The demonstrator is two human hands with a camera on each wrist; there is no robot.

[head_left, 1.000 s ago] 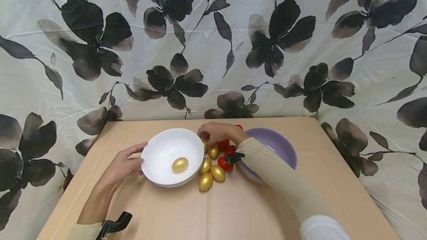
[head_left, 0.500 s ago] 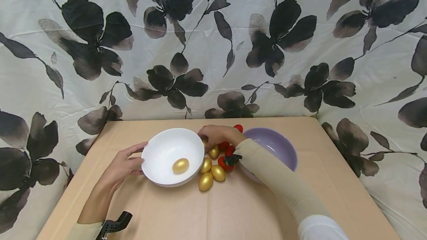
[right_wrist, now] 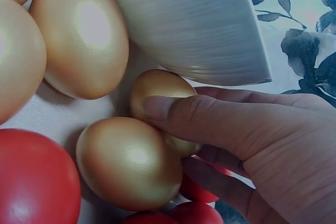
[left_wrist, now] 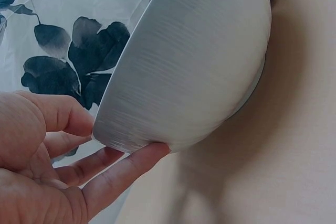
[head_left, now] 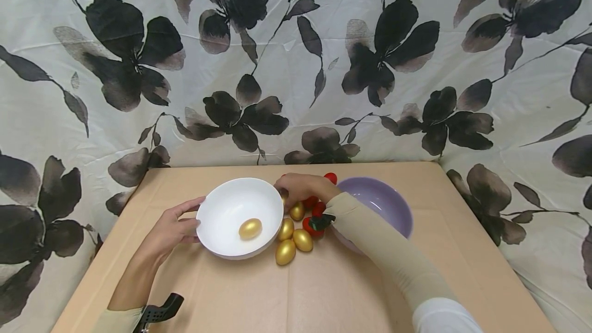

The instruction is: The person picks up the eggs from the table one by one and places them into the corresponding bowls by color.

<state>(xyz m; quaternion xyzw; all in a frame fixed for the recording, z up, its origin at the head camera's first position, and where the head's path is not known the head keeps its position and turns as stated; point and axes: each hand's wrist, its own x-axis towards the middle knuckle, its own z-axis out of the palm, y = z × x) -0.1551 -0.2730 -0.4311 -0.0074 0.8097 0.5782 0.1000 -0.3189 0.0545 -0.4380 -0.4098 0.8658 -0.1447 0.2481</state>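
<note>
My left hand point(head_left: 171, 227) holds the white bowl point(head_left: 217, 209) at its left side. In the left wrist view, its fingertips point(left_wrist: 157, 149) meet the rim and outer wall of the bowl. One gold egg point(head_left: 250, 228) lies inside. Just right of the bowl, my right hand point(head_left: 302, 187) reaches down among the eggs. The right wrist view shows its thumb point(right_wrist: 173, 111) across a small gold egg point(right_wrist: 157, 85), with other fingers behind it, partly hidden. Another gold egg point(right_wrist: 128, 163) sits right beside that one, close to the thumb.
More gold eggs point(head_left: 285, 252) and several red eggs point(head_left: 330, 178) are clustered between the white bowl and a purple bowl point(head_left: 379, 197). My right sleeve passes over part of the purple bowl. A floral cloth point(head_left: 296, 66) hangs behind the tan table point(head_left: 240, 297).
My right hand has shifted very slightly, uncovering more of a red egg near the purple bowl. The left hand and white bowl stay practically where they were.
</note>
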